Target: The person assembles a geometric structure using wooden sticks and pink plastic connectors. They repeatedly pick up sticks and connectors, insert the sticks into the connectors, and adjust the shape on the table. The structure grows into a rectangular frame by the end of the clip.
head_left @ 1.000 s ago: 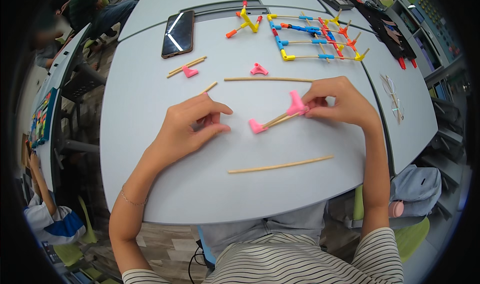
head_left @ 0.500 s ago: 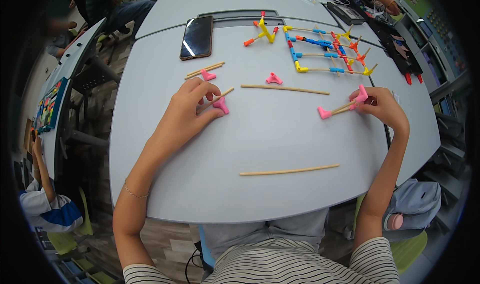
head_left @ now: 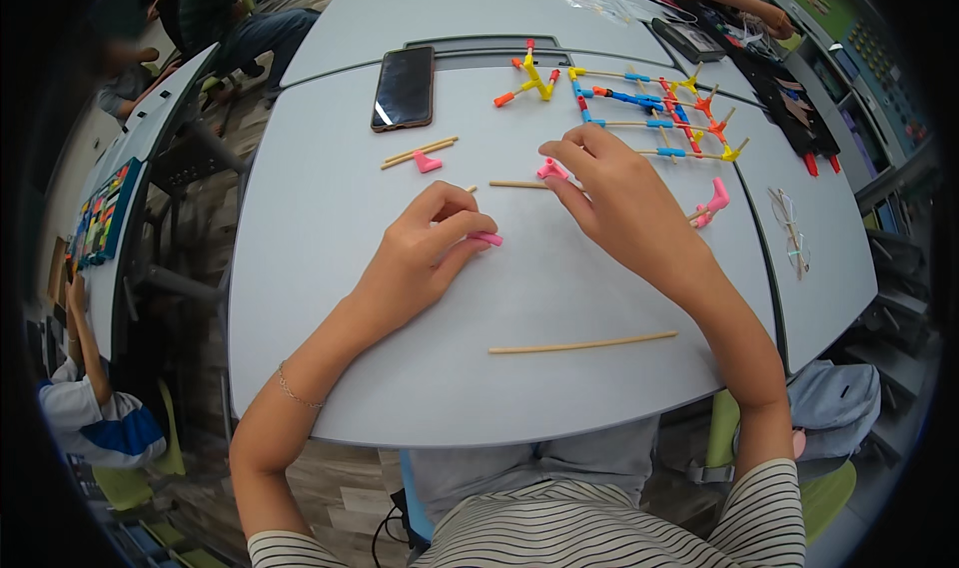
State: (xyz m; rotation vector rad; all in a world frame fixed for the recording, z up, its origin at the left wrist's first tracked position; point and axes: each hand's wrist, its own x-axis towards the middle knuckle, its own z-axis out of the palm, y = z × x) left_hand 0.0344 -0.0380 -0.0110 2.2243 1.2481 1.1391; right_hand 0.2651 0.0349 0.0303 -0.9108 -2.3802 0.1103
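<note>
My left hand (head_left: pixel 425 243) is closed with a pink connector (head_left: pixel 486 238) pinched between thumb and fingers. The tip of a wooden stick (head_left: pixel 471 188) shows just beyond its knuckles; the rest is hidden. My right hand (head_left: pixel 624 193) reaches over the middle of the table, its thumb and fingertips closed around a pink three-way connector (head_left: pixel 551 169). Under that hand lies a long wooden stick (head_left: pixel 514 184), partly covered. To the right, a pink connector with sticks (head_left: pixel 715 201) rests on the table, its near end hidden by my right hand.
Two short sticks (head_left: pixel 420 152) and a pink elbow connector (head_left: pixel 428 162) lie near a phone (head_left: pixel 404 88). A coloured stick frame (head_left: pixel 659 108) and a small yellow-orange piece (head_left: pixel 536 76) stand far off. Another stick (head_left: pixel 582 343) lies nearer. Glasses (head_left: pixel 789 230) are at right.
My right hand has let go of the stick-and-connector piece on the right and moved left to the pink three-way connector. My left hand has shifted slightly right with its pink connector.
</note>
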